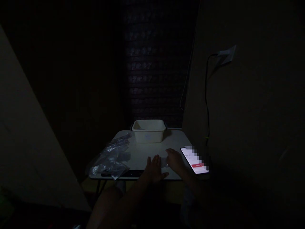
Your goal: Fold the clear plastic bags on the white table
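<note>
The room is very dark, so detail is poor. My left hand (154,171) lies flat at the near edge of the white table (140,156), fingers stretched forward and thumb out to the right. Just right of it, my right hand (174,160) rests on the tabletop with its fingers curled together. Between the two hands shows a small greyish, see-through piece (164,162), perhaps plastic; its kind is unclear. Whatever the right fingers hold is hidden. A crumpled clear plastic bag (111,156) spreads over the table's left side.
A white plastic tub (149,135) with dark side handles stands at the back. A lit phone (194,160) lies at the right edge. Along the front edge runs a dark flat strip (135,173). A black cable (206,95) hangs from a wall outlet (226,55).
</note>
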